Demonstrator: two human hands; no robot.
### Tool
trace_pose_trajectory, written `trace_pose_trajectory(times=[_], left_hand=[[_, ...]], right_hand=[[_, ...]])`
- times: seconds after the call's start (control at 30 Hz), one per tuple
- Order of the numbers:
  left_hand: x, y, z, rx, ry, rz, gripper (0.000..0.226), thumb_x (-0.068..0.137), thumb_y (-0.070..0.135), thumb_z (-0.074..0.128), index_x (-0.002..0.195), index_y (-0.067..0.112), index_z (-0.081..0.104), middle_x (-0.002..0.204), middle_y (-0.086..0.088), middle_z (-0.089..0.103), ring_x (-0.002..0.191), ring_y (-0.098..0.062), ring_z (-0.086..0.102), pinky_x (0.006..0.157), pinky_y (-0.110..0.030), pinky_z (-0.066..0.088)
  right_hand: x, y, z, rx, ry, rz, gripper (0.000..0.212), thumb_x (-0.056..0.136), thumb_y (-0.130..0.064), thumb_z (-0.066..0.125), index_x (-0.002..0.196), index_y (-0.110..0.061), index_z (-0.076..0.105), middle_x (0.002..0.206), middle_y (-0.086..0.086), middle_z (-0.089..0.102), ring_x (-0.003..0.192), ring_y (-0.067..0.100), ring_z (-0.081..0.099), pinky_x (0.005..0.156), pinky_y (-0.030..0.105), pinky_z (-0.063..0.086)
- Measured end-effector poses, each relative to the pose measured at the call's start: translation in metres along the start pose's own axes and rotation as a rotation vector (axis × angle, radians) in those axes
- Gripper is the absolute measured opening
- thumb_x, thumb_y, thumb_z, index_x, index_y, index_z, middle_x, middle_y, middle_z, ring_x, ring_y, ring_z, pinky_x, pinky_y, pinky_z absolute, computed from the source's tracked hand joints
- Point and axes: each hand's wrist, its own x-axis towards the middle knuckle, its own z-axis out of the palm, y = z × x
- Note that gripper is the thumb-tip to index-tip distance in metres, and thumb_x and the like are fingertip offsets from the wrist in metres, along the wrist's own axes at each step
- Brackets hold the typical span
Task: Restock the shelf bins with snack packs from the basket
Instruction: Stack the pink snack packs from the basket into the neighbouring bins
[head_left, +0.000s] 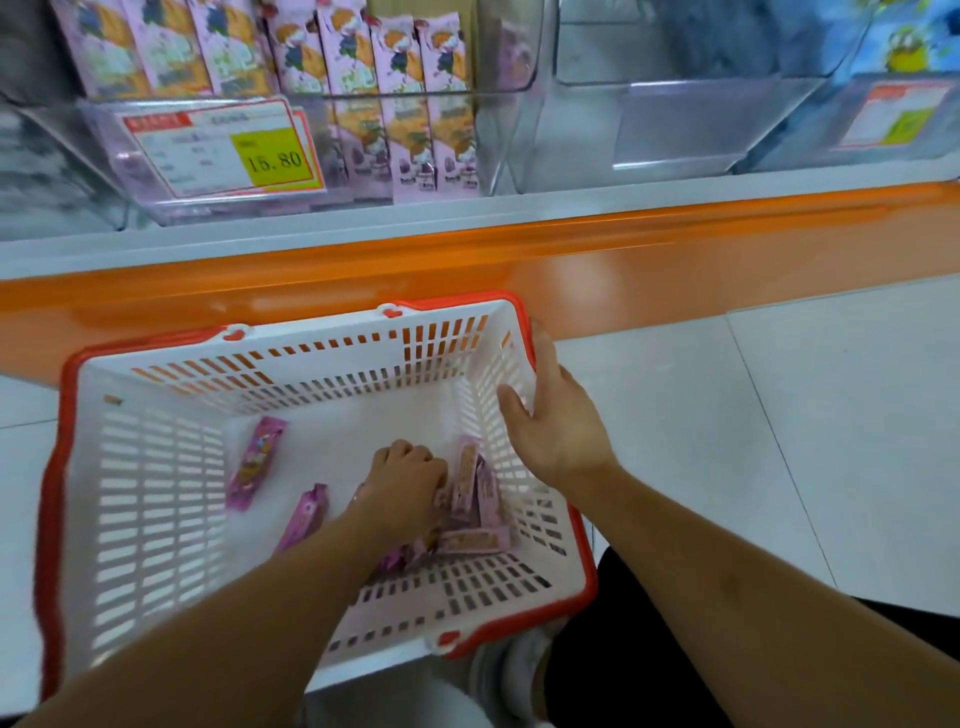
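My left hand (408, 475) is down on the floor of the basket (156, 519), knuckles up, fingers curled onto the pale pink snack packs (475, 486) heaped at the right-hand side; whether the fingers have fully closed around a pack cannot be told, as the hand hides them. My right hand (550, 415) rests on the basket's right wall, palm against the red rim, thumb inside against the white lattice, fingers extended along the rim's outer edge. The two hands are apart. Two darker pink packs (254, 462) lie loose on the basket floor to the left of my left hand, one near the centre, one closer to my forearm. The basket stands on the tiled floor (727, 415) directly in front of the shelf's orange base strip (467, 260). Above the strip, a clear shelf bin (498, 156) holds upright pink packs, with a price label (223, 148) reading 15.80 on its front. The neighbouring clear bin (675, 124) sits to its right.
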Motion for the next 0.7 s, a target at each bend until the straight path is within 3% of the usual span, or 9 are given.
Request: trace_pose_trajectory(times=[0.13,0.2,0.4,0.5,0.63,0.7], left_hand=[[-0.008,0.002,-0.002,-0.046,0.063,-0.007,0.008,0.093,0.035,0.059,0.099,0.030,0.058,0.094,0.007,0.062,0.100,-0.020,0.053,0.104,-0.039,0.038],[-0.013,0.004,-0.004,-0.141,0.127,-0.017,0.012,0.088,0.031,0.068,0.097,0.031,0.059,0.090,0.010,0.062,0.091,-0.016,0.055,0.098,-0.035,0.045],[-0.038,0.004,-0.048,-0.563,0.144,-0.077,0.031,0.081,0.025,0.085,0.104,0.033,0.065,0.104,0.015,0.065,0.085,-0.003,0.064,0.075,-0.021,0.056],[-0.059,-0.003,-0.085,-0.721,0.172,-0.087,0.041,0.079,0.017,0.087,0.111,0.032,0.066,0.109,0.014,0.065,0.085,-0.004,0.068,0.071,-0.022,0.057],[-0.089,-0.013,-0.143,-0.817,0.259,-0.080,0.047,0.076,0.003,0.085,0.110,0.029,0.066,0.111,0.006,0.066,0.085,-0.018,0.072,0.077,-0.038,0.062],[-0.107,-0.015,-0.177,-0.878,0.325,-0.047,0.043,0.077,-0.006,0.083,0.109,0.018,0.067,0.111,-0.008,0.067,0.079,-0.019,0.073,0.070,-0.031,0.061]], right_hand=[[-0.001,-0.002,0.000,-0.032,-0.003,0.017,0.080,0.104,-0.048,0.052,0.160,-0.049,-0.005,0.140,0.001,0.063,0.118,0.028,0.067,0.094,0.052,0.060],[-0.001,-0.003,0.000,-0.040,0.000,0.024,0.081,0.104,-0.046,0.053,0.160,-0.049,-0.007,0.137,0.001,0.063,0.116,0.027,0.068,0.093,0.051,0.060],[-0.005,-0.009,-0.005,-0.035,-0.009,0.046,0.081,0.103,-0.042,0.058,0.159,-0.050,-0.001,0.129,-0.003,0.064,0.112,0.023,0.067,0.090,0.049,0.061],[-0.007,-0.013,-0.008,0.016,-0.025,0.054,0.081,0.100,-0.041,0.061,0.155,-0.053,0.004,0.125,-0.002,0.064,0.107,0.026,0.069,0.087,0.053,0.063],[-0.010,-0.024,-0.022,-0.043,-0.122,0.123,0.087,0.095,-0.048,0.062,0.158,-0.046,0.002,0.142,0.005,0.051,0.125,0.034,0.058,0.102,0.060,0.054],[-0.009,-0.039,-0.037,-0.276,-0.179,0.094,0.087,0.091,-0.044,0.065,0.158,-0.031,0.012,0.149,0.009,0.040,0.137,0.038,0.044,0.112,0.056,0.045]])
